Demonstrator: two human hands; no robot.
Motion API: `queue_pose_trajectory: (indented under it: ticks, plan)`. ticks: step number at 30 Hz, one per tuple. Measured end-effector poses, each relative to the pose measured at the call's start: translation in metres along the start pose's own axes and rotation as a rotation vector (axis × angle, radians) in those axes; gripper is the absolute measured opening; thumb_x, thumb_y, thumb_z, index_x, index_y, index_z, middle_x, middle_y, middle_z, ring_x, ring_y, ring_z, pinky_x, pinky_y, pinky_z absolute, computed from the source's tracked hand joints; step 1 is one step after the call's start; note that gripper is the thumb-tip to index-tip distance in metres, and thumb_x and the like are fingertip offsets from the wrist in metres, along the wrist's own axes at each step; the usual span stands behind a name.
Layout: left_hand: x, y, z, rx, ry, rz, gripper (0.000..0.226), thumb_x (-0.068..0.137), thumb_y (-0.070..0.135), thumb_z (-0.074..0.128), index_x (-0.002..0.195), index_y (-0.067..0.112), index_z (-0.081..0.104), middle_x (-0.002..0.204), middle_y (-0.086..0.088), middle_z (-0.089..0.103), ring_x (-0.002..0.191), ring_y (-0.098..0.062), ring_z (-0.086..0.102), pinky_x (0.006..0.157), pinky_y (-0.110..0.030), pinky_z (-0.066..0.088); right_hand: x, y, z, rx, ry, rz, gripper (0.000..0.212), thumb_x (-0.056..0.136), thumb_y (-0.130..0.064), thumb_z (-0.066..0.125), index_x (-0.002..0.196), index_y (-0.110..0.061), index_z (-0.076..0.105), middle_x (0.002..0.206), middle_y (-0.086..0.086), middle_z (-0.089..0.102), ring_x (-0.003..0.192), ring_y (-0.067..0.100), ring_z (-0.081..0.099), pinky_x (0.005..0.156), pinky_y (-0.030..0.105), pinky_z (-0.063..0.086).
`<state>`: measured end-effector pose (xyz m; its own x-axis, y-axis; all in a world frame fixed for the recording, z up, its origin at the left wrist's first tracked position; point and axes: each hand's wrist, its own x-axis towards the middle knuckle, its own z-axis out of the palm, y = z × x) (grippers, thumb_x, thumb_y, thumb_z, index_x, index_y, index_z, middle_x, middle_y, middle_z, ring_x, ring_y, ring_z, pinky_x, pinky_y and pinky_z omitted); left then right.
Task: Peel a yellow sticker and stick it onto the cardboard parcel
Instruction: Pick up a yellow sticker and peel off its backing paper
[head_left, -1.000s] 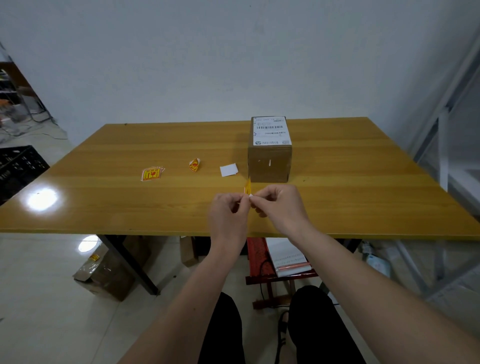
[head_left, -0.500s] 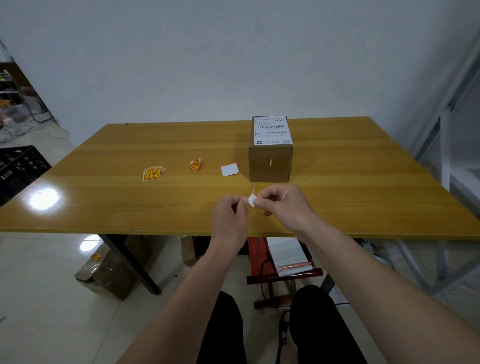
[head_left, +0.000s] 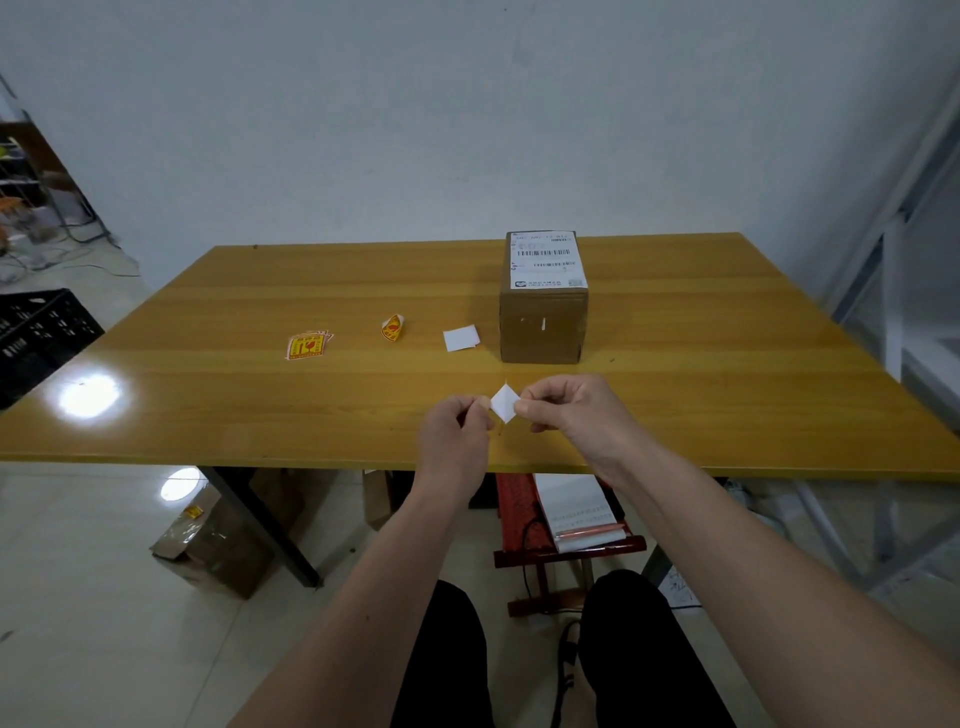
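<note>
The cardboard parcel (head_left: 543, 325) stands upright on the wooden table (head_left: 727, 364), a white shipping label on its top. Just in front of it, above the table's near edge, my left hand (head_left: 456, 434) and my right hand (head_left: 574, 410) pinch one small sticker (head_left: 504, 402) between them. Only its white side faces me, tilted like a diamond. A small stack of yellow stickers (head_left: 307, 345) lies at the left. A curled yellow sticker (head_left: 392, 328) lies nearer the parcel.
A white backing paper (head_left: 461, 338) lies just left of the parcel. A black crate (head_left: 36, 332) stands at the far left. Under the table are cardboard boxes (head_left: 213, 545) and a red stool (head_left: 566, 525) with papers. A metal frame (head_left: 893, 291) stands at the right.
The piece between my fingers has turned from an edge-on yellow strip to a flat white face. My hands have drawn slightly apart.
</note>
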<state>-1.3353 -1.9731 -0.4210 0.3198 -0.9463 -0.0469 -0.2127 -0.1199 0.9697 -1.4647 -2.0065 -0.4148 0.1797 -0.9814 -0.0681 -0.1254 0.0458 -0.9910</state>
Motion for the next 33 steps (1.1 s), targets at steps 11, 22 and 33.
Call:
queue_pose_trajectory:
  ticks: [11, 22, 33]
  plan:
    - [0.007, -0.004, -0.007, -0.235, -0.064, -0.073, 0.035, 0.099, 0.025, 0.039, 0.081, 0.014, 0.067, 0.087, -0.004, 0.066, 0.085, -0.016, 0.061, 0.08, -0.028, 0.052, -0.001, 0.001, -0.002, 0.001, 0.01, -0.02, 0.017, 0.079, -0.005, 0.07, 0.065, -0.013, 0.066, 0.076, 0.008, 0.062, 0.072, 0.019, 0.053, 0.073, 0.03, 0.048]
    - [0.009, 0.007, -0.01, -0.069, -0.121, 0.055, 0.016, 0.083, 0.022, 0.068, 0.094, 0.012, 0.072, 0.093, 0.001, 0.072, 0.086, -0.007, 0.063, 0.069, -0.015, 0.044, -0.004, 0.0, -0.004, -0.135, -0.016, -0.127, 0.011, 0.084, -0.011, 0.065, 0.077, -0.002, 0.066, 0.075, 0.01, 0.058, 0.072, 0.019, 0.052, 0.072, 0.033, 0.046]
    - [0.009, 0.007, -0.007, -0.027, -0.146, 0.149, 0.009, 0.084, 0.013, 0.067, 0.087, 0.006, 0.072, 0.075, -0.002, 0.07, 0.06, 0.006, 0.06, 0.056, -0.004, 0.045, -0.001, -0.001, -0.004, -0.138, -0.097, -0.115, 0.028, 0.081, -0.024, 0.069, 0.091, 0.001, 0.063, 0.085, 0.023, 0.064, 0.077, 0.019, 0.059, 0.071, 0.031, 0.051]
